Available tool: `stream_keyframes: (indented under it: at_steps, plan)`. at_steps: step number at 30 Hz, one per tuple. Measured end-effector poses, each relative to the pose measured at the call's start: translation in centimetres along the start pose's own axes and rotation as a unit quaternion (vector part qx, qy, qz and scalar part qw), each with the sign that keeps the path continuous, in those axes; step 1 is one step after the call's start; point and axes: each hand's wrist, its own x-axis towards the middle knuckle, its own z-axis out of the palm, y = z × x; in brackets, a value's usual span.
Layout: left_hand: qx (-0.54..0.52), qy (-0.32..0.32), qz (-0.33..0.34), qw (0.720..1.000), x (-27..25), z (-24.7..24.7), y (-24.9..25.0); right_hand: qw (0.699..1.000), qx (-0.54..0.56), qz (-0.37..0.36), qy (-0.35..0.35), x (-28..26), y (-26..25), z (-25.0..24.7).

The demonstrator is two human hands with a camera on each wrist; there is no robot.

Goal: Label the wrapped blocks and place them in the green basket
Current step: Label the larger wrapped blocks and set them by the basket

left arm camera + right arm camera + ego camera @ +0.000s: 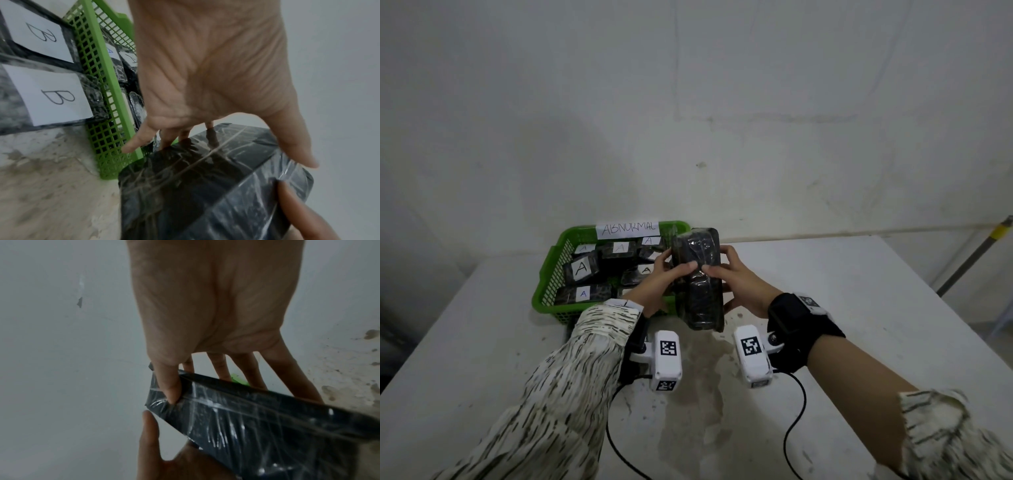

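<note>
A black wrapped block (702,298) with no label showing stands on end over the table, just right of the green basket (544,291). My left hand (671,274) grips its left side with the thumb across the front. My right hand (736,277) grips the right side, thumb also in front. In the left wrist view the fingers of the left hand (205,73) reach behind the block (205,186). In the right wrist view the right hand (211,305) presses its thumb on the block's (257,418) corner. The basket holds several blocks marked A (582,269).
A paper sign reading ABNORMAL (629,230) is on the basket's far rim. Two wrapped blocks marked B (55,95) lie outside the basket wall (107,105). The white table (859,325) is stained in front of me. A pipe with yellow tape (996,236) leans at far right.
</note>
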Motion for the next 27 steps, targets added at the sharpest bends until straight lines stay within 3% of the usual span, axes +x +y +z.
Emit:
stream_keyframes:
  at_steps: [6, 9, 14, 17, 20, 24, 27]
  plan:
    - [0.002, 0.034, -0.011, 0.999, 0.4, 0.2, 0.4, 1.000, -0.012, 0.010, -0.015, -0.1, 0.2, 0.3]
    - [0.018, 0.021, -0.012, 1.000, 0.5, 0.2, 0.4, 1.000, 0.013, 0.027, -0.009, 0.0, 0.0, 0.3]
    - [0.022, 0.007, 0.000, 1.000, 0.1, -0.4, -0.4, 0.996, 0.024, 0.015, 0.080, 0.7, -0.3, -0.2]
    - [0.019, 0.021, 0.020, 0.999, 0.2, -0.9, -0.6, 0.983, 0.102, 0.036, 0.145, 1.4, 0.0, -1.1]
    - [0.040, 0.045, 0.049, 0.997, 0.5, -1.4, -0.5, 0.977, 0.128, 0.047, 0.163, 1.4, 0.5, -1.5]
    - [0.083, 0.064, 0.097, 0.990, 0.6, -1.2, 0.2, 0.991, 0.078, 0.054, 0.098, 1.1, 0.9, -1.4]
    - [0.085, 0.018, 0.107, 0.991, 0.3, -0.7, 0.5, 0.994, 0.072, 0.075, 0.038, 1.1, 0.7, -0.9]
